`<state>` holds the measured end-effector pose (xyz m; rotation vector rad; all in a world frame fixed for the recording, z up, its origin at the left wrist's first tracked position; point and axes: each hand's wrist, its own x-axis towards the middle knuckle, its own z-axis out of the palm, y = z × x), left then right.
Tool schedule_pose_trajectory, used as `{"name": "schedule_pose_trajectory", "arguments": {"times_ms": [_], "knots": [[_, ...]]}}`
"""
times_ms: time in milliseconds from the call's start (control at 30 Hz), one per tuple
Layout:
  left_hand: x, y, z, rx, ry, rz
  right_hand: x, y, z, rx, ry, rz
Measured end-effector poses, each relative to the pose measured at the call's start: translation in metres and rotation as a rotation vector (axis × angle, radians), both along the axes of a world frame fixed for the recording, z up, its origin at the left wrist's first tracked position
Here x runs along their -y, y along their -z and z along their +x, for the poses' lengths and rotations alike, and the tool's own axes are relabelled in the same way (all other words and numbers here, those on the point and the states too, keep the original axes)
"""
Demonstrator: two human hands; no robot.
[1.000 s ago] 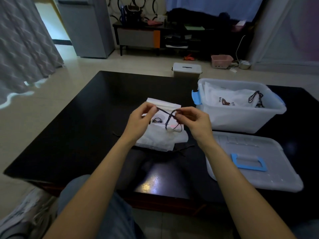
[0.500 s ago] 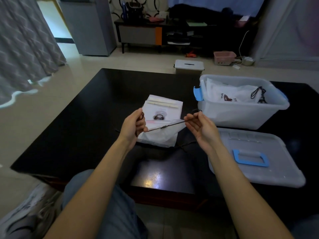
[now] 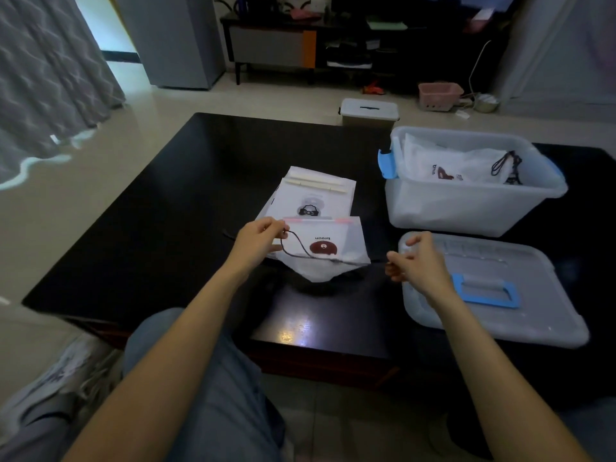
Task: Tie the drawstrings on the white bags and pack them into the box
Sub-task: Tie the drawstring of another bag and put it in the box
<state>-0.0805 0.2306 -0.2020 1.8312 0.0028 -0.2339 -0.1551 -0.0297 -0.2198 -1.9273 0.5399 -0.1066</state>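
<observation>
A white bag with a brown round print (image 3: 328, 243) lies on the black table (image 3: 186, 201), on top of another white bag (image 3: 315, 195). A dark drawstring (image 3: 301, 250) runs across the top bag. My left hand (image 3: 258, 240) pinches its left end at the bag's left edge. My right hand (image 3: 418, 258) pinches the right end, pulled out past the bag's right corner. The clear plastic box (image 3: 473, 208) stands at the right with white bags (image 3: 446, 166) inside, their cords tied.
The box's clear lid with a blue handle (image 3: 490, 291) lies flat on the table under my right hand. A small lidded bin (image 3: 370, 111) sits on the floor beyond the table. My knee is at the table's near edge.
My hands have moved apart, drawing the cord out sideways over the bag. The top bag now lies flat with its print showing. The view has tilted down slightly.
</observation>
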Motion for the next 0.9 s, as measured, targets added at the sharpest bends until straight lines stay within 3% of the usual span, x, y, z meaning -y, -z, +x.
{"name": "schedule_pose_trajectory", "arguments": {"times_ms": [100,167,267,367,433,533,667,800,900], "knots": [[-0.004,0.013,0.004,0.14,0.047,0.447,-0.002,0.009,-0.005,-0.072,-0.195,-0.482],[-0.005,0.017,0.0,0.22,0.057,0.595,-0.009,0.012,-0.009,0.023,-0.213,-0.631],[-0.003,0.015,-0.012,0.47,0.195,0.535,-0.024,0.011,-0.023,0.216,-0.244,-0.513],[0.001,0.01,-0.027,0.599,0.523,0.461,-0.033,0.023,-0.037,0.21,-0.377,-0.498],[0.002,0.013,-0.032,0.656,0.642,0.557,-0.035,0.031,-0.041,0.214,-0.398,-0.546],[0.003,0.022,-0.034,0.692,0.602,0.682,-0.04,0.04,-0.039,0.176,-0.406,-0.705],[0.004,0.026,-0.033,0.768,0.47,0.682,-0.048,0.039,-0.038,0.188,-0.442,-0.819],[0.004,0.031,-0.031,0.808,0.401,0.715,-0.048,0.012,-0.045,0.122,-0.473,-0.454],[0.007,0.033,-0.029,0.817,0.42,0.769,-0.048,-0.005,-0.039,0.144,-0.426,-0.795]]}}
